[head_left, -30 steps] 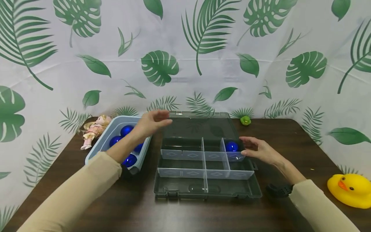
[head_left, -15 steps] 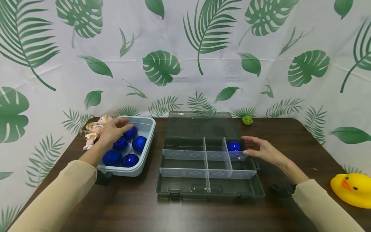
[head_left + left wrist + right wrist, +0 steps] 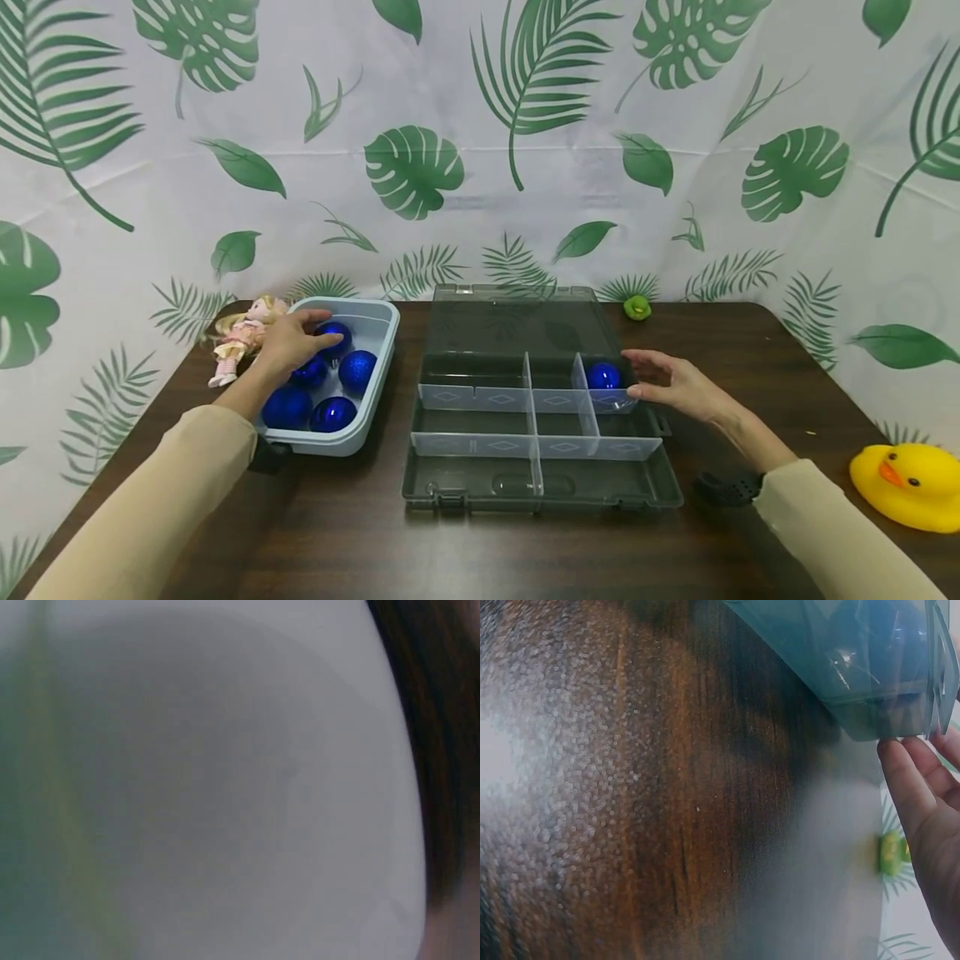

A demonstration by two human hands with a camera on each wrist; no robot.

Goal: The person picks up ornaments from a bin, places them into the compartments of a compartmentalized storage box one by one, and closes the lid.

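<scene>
In the head view my left hand (image 3: 288, 343) reaches into the light blue tub (image 3: 384, 379), its thumb and fingers round a shiny blue ball (image 3: 340, 336) at the back. Several more blue balls lie in the tub. My right hand (image 3: 671, 385) touches the right side of the open, see-through grey divided box (image 3: 468, 479) with thumb and fingers spread apart. One blue ball (image 3: 602, 376) sits in the box's back right compartment. The right wrist view shows the thumb (image 3: 907, 784) against the box's corner (image 3: 889, 712). The left wrist view is blurred and shows no hand.
A doll (image 3: 242, 340) lies left of the tub. A small green duck (image 3: 637, 307) stands behind the box near the table's back edge, and a large yellow duck (image 3: 907, 486) at the far right. A leaf-patterned cloth (image 3: 555, 208) hangs behind the table (image 3: 337, 533).
My left hand has moved from beside the box's lid leftward and down to the ball in the tub. My right hand has stayed at the box's right side.
</scene>
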